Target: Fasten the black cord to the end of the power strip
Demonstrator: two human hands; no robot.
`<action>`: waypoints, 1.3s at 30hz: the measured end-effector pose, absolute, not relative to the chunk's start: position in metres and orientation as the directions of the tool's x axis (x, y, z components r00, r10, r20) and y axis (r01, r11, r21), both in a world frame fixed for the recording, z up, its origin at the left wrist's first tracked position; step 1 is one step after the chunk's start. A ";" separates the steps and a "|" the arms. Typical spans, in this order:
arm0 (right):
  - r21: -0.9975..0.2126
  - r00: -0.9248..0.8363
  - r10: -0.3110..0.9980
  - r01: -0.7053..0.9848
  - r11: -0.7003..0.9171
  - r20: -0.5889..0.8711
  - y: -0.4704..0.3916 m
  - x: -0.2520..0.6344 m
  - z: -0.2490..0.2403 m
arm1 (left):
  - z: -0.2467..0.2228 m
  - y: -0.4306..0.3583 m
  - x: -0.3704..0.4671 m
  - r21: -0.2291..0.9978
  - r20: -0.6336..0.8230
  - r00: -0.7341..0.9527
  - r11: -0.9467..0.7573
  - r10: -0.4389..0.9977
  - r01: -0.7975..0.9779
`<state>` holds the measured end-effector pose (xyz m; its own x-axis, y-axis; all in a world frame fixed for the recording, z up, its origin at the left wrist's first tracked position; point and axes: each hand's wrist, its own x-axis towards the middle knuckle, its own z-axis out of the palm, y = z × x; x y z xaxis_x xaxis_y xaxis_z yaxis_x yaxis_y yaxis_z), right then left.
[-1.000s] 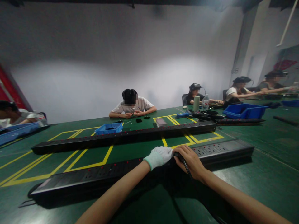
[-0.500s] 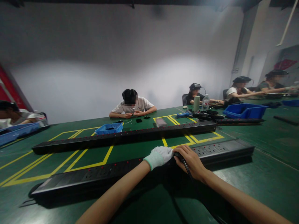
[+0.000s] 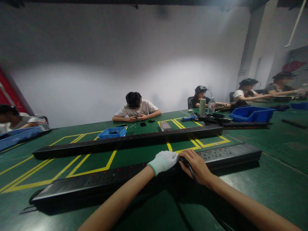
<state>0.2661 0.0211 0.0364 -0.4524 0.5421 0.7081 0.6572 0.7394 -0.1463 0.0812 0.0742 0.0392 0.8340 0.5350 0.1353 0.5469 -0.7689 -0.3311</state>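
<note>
A long black power strip [image 3: 134,173] with rows of sockets and small red parts lies across the table in front of me. My left hand [image 3: 166,160], in a white glove with a mint cuff, is closed over the middle of this strip, its fingertips hidden. Right beside it, my bare right hand [image 3: 194,163] is closed around a black plug [image 3: 185,160] held at the strip's top. The plug's black cable [image 3: 193,175] runs down toward the table's near side. Whether the plug's pins sit in a socket is hidden by my fingers.
A second power strip [image 3: 130,141] lies behind the first. Blue bins stand left [image 3: 19,138], centre [image 3: 112,132] and right [image 3: 252,114]. A blue tool [image 3: 189,118], a green bottle [image 3: 202,106] and a clear bottle [image 3: 212,105] are farther back. Several people sit around the table.
</note>
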 end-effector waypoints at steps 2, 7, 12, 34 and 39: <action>-0.151 -0.453 0.547 0.657 0.739 0.704 0.021 0.266 0.036 | 0.039 0.074 0.081 -0.332 0.137 0.833 -0.767 0.536 0.549; -0.158 -0.460 0.560 0.659 0.735 0.689 0.022 0.267 0.034 | 0.038 0.076 0.082 -0.327 0.141 0.829 -0.764 0.542 0.555; -0.161 -0.464 0.560 0.654 0.739 0.686 0.022 0.267 0.035 | 0.037 0.077 0.082 -0.320 0.143 0.829 -0.767 0.541 0.556; -0.169 -0.461 0.575 0.662 0.730 0.676 0.024 0.268 0.032 | 0.040 0.074 0.082 -0.304 0.130 0.833 -0.778 0.538 0.550; -0.178 -0.463 0.578 0.657 0.732 0.672 0.024 0.267 0.032 | 0.040 0.075 0.083 -0.300 0.132 0.829 -0.775 0.544 0.556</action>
<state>0.2673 0.0236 0.0316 -0.4631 0.5785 0.6715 0.6573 0.7324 -0.1777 0.0828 0.0747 0.0403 0.8288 0.5437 0.1323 0.5563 -0.7751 -0.2996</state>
